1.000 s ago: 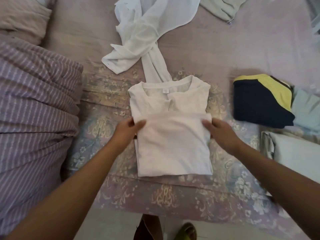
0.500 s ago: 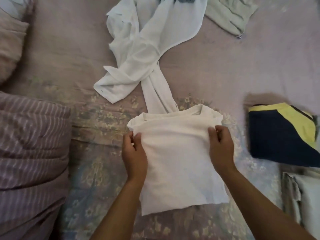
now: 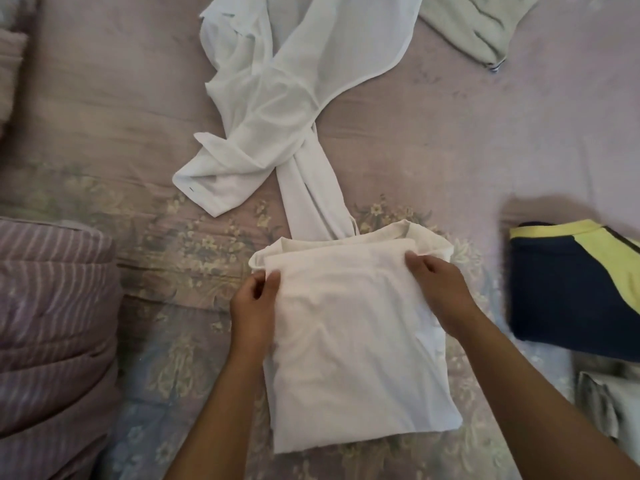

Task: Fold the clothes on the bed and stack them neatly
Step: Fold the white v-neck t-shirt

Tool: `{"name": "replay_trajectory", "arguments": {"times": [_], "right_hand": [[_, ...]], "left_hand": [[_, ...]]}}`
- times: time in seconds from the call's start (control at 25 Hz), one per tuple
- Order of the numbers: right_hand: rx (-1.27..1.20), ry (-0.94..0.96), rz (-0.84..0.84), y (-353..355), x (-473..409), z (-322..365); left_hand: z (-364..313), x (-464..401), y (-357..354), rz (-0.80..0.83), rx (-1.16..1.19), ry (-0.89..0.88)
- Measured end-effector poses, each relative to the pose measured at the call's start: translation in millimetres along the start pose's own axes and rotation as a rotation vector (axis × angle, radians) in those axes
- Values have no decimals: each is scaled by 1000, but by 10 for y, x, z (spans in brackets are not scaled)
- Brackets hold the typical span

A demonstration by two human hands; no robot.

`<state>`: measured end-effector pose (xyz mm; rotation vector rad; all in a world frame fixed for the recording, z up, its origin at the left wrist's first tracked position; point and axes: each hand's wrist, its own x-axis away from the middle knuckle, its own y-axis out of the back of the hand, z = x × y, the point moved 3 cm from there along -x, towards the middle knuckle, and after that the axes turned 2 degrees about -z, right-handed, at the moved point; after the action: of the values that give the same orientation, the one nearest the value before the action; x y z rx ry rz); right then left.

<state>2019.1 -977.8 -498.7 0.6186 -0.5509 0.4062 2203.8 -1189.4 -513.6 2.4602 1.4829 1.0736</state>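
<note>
White folded shirt (image 3: 356,327) lies at lower centre of the bed (image 3: 450,150); left hand (image 3: 254,306) and right hand (image 3: 441,289) each pinch its top corners. Thin fabric could slip and unfold if one grip loosens

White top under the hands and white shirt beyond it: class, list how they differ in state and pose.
The white top is folded into a flat rectangle; the white shirt lies crumpled and sprawled. The left hand and right hand pinch the top's folded edge; nothing holds the shirt. Both are white and rest on the bed.
</note>
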Motion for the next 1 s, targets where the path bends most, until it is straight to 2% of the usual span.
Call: {"name": "replay_trajectory", "arguments": {"times": [0.16,0.28,0.36,0.4,0.48,0.52,0.56,0.6,0.68,0.84,0.92,1.0], "right_hand": [[146,125,-221,-26,-21,20],[541,123,-122,-120,-185,-15],[686,220,-205,-112,-159,-1],[732,336,-343,-122,-62,13],[790,681,-546,-269,296,10],[805,890,-499,-386,471,-70],[822,1053,-372,-486,623,-185],[848,1138,-253,-516,722,-305],[924,1149,-104,-425,719,-513],[982,1052,-52,-284,592,-593],[1011,1136,-16,-259,697,-653],[1059,1309,171,-93,892,-847]], "left_hand": [[-73,44,-29,-173,-136,-196],[-66,-70,-208,-133,-376,-168],[-132,-34,-191,-173,-486,-237],[-164,52,-159,-223,-543,-404],[-47,331,-152,-228,-707,-907],[74,507,-176,-100,-765,-1097],[211,658,-178,35,-806,-1207],[337,764,-159,153,-838,-1268],[527,834,-91,243,-864,-1351],[618,766,-7,265,-874,-1355],[751,848,84,367,-928,-1390],[913,960,266,540,-1021,-1462]]}}
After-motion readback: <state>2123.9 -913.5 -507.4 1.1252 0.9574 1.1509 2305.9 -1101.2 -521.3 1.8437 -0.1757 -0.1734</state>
